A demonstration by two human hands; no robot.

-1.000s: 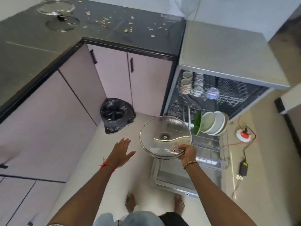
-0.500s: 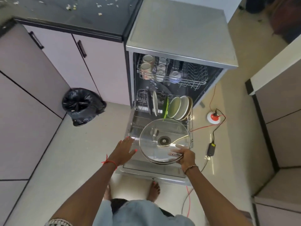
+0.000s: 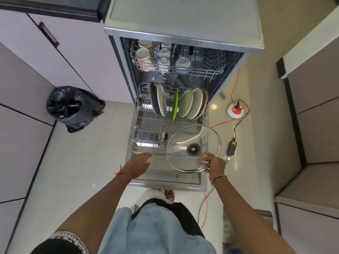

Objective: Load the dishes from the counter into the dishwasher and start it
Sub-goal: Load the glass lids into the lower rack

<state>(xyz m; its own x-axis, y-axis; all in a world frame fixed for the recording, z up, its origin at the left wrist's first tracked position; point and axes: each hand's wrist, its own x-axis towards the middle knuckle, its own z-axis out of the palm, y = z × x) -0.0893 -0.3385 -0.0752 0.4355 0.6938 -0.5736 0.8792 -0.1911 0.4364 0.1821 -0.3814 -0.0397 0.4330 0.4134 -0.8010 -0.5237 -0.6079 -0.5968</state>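
The person is standing at the open dishwasher (image 3: 183,21), and the right hand (image 3: 216,165) is gripping the metal rim of a glass pot lid (image 3: 193,143), fingers curled round its near edge. The lid is hanging tilted over the front right part of the pulled-out lower rack (image 3: 134,114). The left hand (image 3: 139,165) is reaching towards the rack's front edge, fingers straight and holding nothing; whether it is touching the wire I cannot tell. Plates (image 3: 190,103) are standing on edge at the rack's back, a second lid (image 3: 161,136) is standing upright front left, and cups (image 3: 145,55) are sitting in the upper rack (image 3: 214,65).
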